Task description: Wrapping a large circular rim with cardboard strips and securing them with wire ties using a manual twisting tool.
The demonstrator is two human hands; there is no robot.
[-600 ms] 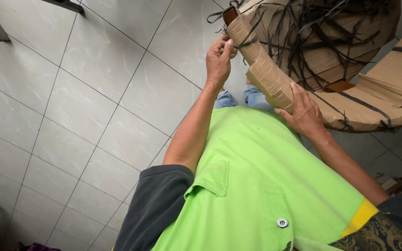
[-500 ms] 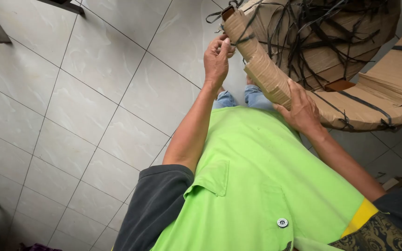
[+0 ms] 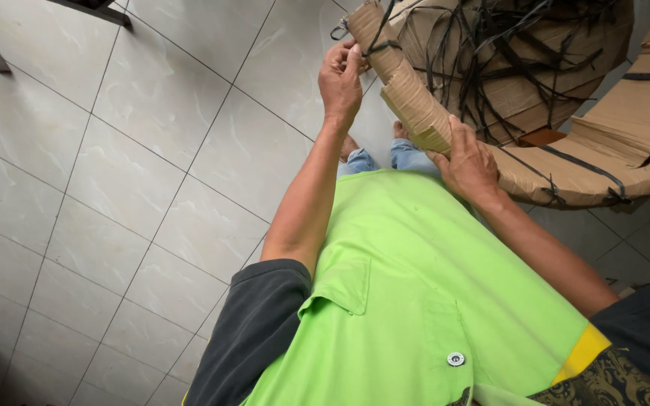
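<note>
Left hand (image 3: 341,75) pinches the top end of the folded cardboard bundle (image 3: 404,86), fingers pressed together right where a black plastic strap (image 3: 376,46) loops over it. Right hand (image 3: 469,162) is clamped around the bundle's lower end, thumb on the near face, fingers wrapped behind. The bundle runs diagonally between the two hands, held up off the tiled floor (image 3: 152,173), just in front of the strapped cardboard stack (image 3: 588,162) with loose straps tangled on top.

To do it well, as I judge it: keep the right hand firm as the anchor, let the left work only the strap at the edge, pull along the strap rather than across the cardboard, so the corner doesn't tear.

Versus 0.6 s ago: barely any change. Both hands have the same grips; the left hand sits slightly lower on the end, the bundle at the same angle.
</note>
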